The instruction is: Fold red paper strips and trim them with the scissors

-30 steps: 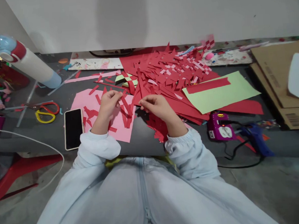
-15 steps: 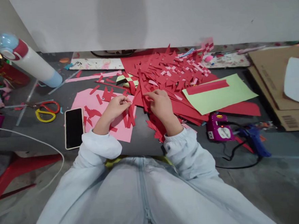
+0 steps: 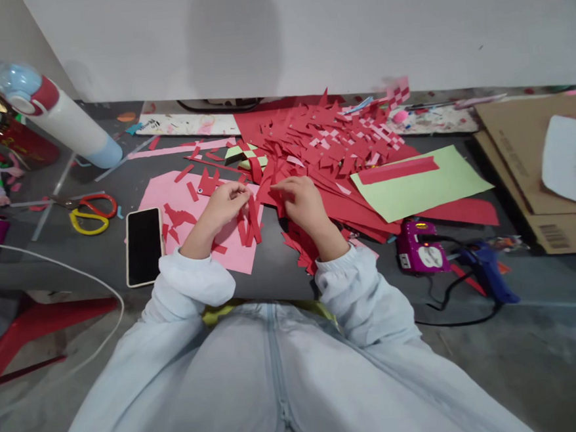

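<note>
My left hand [image 3: 224, 212] is closed in a pinch above the pink paper sheet [image 3: 178, 191]. A red paper strip [image 3: 254, 221] hangs from its fingertips toward me. My right hand [image 3: 304, 205] is a short way to the right, thumb and forefinger pressed together over red paper. Whatever lies between those fingertips blends into the red behind and I cannot make it out. Beyond the hands spreads a heap of cut red paper pieces [image 3: 312, 135] with some pink-and-red woven parts. Red scraps [image 3: 178, 215] and a small red shape with an eye [image 3: 208, 182] lie on the pink sheet.
At left are a phone [image 3: 144, 248], scissors [image 3: 91, 215] and a leaning white bottle [image 3: 72, 122]. On the right lie a light green sheet [image 3: 419, 187], a purple box [image 3: 422, 246], a blue glue gun [image 3: 489, 274] with its cable, and cardboard [image 3: 520, 153].
The red strip that stood upright by my right fingertips no longer shows there. My right hand has shifted slightly left; my left hand is nearly where it was.
</note>
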Available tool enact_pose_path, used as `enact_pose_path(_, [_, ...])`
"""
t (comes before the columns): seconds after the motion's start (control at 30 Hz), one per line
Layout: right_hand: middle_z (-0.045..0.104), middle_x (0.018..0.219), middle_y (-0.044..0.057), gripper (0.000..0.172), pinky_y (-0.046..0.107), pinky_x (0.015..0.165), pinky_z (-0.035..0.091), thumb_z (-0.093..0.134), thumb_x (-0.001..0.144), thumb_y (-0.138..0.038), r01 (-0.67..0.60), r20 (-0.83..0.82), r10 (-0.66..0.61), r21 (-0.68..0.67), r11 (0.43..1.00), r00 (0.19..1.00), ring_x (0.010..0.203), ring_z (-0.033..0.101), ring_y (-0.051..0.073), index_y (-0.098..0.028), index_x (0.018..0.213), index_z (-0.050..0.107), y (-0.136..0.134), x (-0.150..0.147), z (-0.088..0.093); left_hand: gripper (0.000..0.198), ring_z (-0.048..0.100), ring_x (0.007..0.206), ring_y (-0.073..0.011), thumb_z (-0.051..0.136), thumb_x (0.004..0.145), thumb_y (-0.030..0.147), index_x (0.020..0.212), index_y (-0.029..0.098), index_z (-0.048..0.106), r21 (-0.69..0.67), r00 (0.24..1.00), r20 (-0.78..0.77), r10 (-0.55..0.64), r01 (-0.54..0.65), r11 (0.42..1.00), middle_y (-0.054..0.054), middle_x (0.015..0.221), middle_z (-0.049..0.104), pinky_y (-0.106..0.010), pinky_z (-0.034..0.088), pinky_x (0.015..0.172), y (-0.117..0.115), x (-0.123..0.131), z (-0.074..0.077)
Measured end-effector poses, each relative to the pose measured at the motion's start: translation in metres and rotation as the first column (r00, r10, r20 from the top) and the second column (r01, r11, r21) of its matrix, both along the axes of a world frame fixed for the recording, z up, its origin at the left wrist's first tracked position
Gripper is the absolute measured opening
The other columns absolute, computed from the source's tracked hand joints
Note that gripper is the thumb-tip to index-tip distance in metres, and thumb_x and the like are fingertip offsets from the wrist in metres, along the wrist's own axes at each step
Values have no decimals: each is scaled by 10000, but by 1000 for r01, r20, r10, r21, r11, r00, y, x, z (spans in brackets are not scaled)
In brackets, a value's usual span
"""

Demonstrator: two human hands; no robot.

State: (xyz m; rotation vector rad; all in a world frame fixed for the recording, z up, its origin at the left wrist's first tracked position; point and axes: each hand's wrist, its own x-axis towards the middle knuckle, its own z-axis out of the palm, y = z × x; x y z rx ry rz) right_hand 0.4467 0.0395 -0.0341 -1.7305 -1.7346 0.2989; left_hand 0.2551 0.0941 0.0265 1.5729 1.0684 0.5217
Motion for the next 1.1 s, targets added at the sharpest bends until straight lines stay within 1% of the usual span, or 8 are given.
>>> enact_pose_path(0.17, [748,902,54,276,389,866,474,543,748,-104,39,-248,-15,95,995,969,873,635,214,-220,861,766,0,-4,3,140,478,506,-74,534,843,97,948,170,590,-40,993,-2,115,-115,993,55,631,512,-224,364,530,0,1,-2])
enact_pose_path(0.3, [717,766,31,77,359,794,493,665,752,-238,20,-450,39,127,992,892,790,627,196,-222,701,720,-2,-9,11,126,503,545,-75,528,894,151,879,152,653,-43,990,75,122,-119,992,18,635,569,-218,392,569,0,3,-2])
enact_pose_path(0.4, [684,700,25,155,341,742,487,716,753,-332,-92,-542,152,137,986,826,722,604,179,-219,650,691,-4,-13,15,297,495,518,-71,525,941,274,712,138,655,-129,986,142,91,-73,989,-11,608,593,-225,388,549,-3,5,0])
enact_pose_path(0.53, [667,679,30,248,324,696,473,726,760,-424,-229,-570,262,132,965,779,677,585,162,-212,640,683,-6,-17,18,398,461,476,-62,650,871,385,560,145,593,-177,979,179,100,-68,982,-3,548,573,-233,361,516,-5,5,4])
enact_pose_path(0.73, [639,677,30,311,294,651,447,707,788,-468,-374,-579,344,72,925,739,644,561,135,-191,649,688,-9,-18,21,362,455,493,-73,787,701,457,582,151,636,-97,963,224,152,-133,986,22,520,529,-231,333,486,2,1,-2])
enact_pose_path(0.87, [584,635,8,311,271,581,393,691,810,-458,-463,-588,384,17,886,712,598,509,113,-181,671,704,-13,-19,24,354,460,527,-83,775,684,486,625,154,667,-53,943,271,192,-184,981,16,543,535,-237,357,515,6,-1,-9])
enact_pose_path(0.97, [576,637,3,319,272,585,391,682,812,-474,-454,-602,369,12,891,708,591,497,108,-183,683,714,-12,-20,23,306,455,535,-86,735,721,432,605,162,653,-26,950,259,176,-175,984,12,552,539,-242,363,533,6,-2,-10])
enact_pose_path(1.1, [596,693,11,338,292,638,426,697,774,-531,-280,-643,248,54,958,725,643,530,125,-204,688,709,-8,-21,20,261,421,508,-82,660,749,304,535,167,603,-18,989,144,18,-15,1000,22,513,499,-241,336,513,2,-1,-9])
